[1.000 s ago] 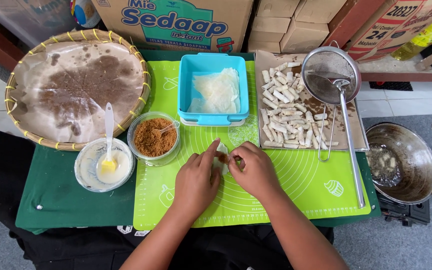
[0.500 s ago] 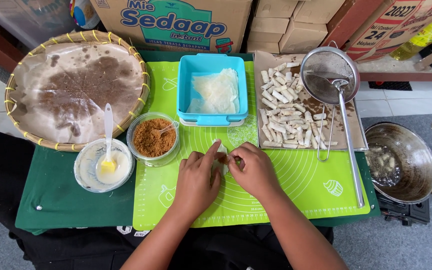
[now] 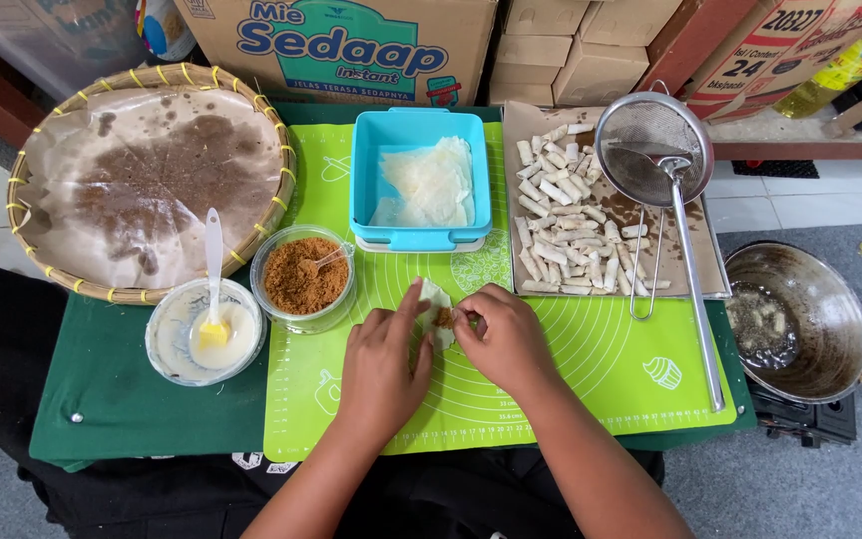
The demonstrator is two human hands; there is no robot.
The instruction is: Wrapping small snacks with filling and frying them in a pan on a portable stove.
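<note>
Both hands have barely shifted, fingers closing tighter. Left hand (image 3: 381,361) and right hand (image 3: 504,339) pinch a thin wrapper (image 3: 435,307) with brown filling at the green mat's (image 3: 591,369) middle, apparently folding it shut. Crumb bowl (image 3: 303,276) and blue tub (image 3: 419,183) sit within reach; boxes line the far edge.

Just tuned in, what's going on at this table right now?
Both hands work a thin wrapper with brown filling on the green mat: the left hand props its edge, the right hand pinches at the filling. Beside them sit a bowl of brown filling, a blue tub of wrappers, and a tray of finished rolls.
</note>
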